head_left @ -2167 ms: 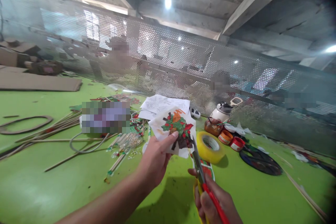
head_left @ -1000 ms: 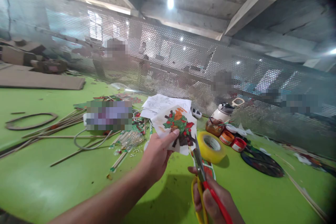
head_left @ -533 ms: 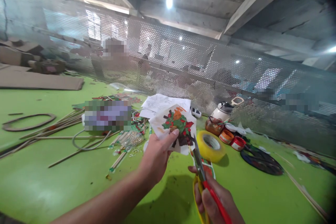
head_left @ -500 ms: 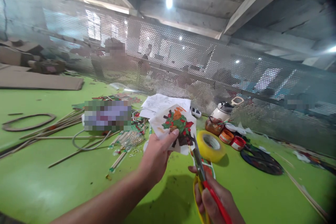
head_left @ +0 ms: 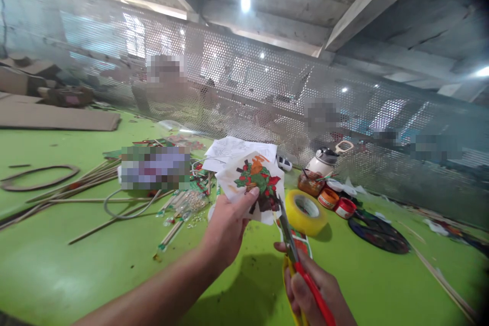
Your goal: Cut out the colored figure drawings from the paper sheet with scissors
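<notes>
My left hand [head_left: 225,229] pinches a white paper with a coloured drawing [head_left: 255,183] in red, green and orange, held up above the green table [head_left: 76,265]. My right hand [head_left: 309,293] grips scissors [head_left: 291,244] with red and yellow handles. The blades point up and meet the lower right edge of the paper. A printed strip of paper lies on the table right under the scissors.
A yellow tape roll [head_left: 305,211] lies just right of the paper, with small paint jars [head_left: 338,204] and a kettle-like pot [head_left: 323,163] beyond. Wooden sticks [head_left: 76,188], a cord and more sheets [head_left: 233,150] lie left. A perforated metal screen [head_left: 267,91] borders the table; people sit behind it.
Hands, paper and scissors stay nearly in place; the scissor blades sit slightly further into the paper's lower right edge than 2.2 s ago.
</notes>
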`<state>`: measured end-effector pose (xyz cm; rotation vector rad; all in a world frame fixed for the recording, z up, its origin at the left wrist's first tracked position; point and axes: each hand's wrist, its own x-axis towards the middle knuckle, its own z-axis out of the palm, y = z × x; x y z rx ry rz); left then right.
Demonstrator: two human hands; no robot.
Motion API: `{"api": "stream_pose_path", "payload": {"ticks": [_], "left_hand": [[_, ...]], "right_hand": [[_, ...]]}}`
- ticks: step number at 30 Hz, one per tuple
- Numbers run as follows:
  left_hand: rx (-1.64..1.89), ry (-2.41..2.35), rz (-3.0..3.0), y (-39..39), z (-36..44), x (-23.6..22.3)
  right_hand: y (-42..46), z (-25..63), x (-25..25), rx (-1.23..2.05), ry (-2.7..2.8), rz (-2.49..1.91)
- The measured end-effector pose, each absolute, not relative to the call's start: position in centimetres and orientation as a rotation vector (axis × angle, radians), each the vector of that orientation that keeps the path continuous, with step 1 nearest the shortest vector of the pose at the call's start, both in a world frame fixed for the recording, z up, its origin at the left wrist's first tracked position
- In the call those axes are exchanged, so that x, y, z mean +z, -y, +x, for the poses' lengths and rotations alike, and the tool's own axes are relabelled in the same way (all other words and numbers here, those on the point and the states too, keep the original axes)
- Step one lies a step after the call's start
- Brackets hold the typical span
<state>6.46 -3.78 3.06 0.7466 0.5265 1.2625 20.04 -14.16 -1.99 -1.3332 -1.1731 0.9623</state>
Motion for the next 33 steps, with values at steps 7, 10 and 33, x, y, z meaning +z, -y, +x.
{"api": "stream_pose_path", "payload": {"ticks": [7,10,33], "left_hand": [[1.251,-0.544,0.726,3.8,6.4,3.2],[1.234,-0.546,0.721,3.8,6.3,3.4],[1.269,-0.598,0.667,3.9,6.5,3.6]], "right_hand": [[14.2,19.7,-1.7,0.916,1.157,-1.412],[14.1,19.6,-2.0,0.909,1.133,-1.416],[13.7,19.9,-2.3,0.982,1.132,-1.399]]}}
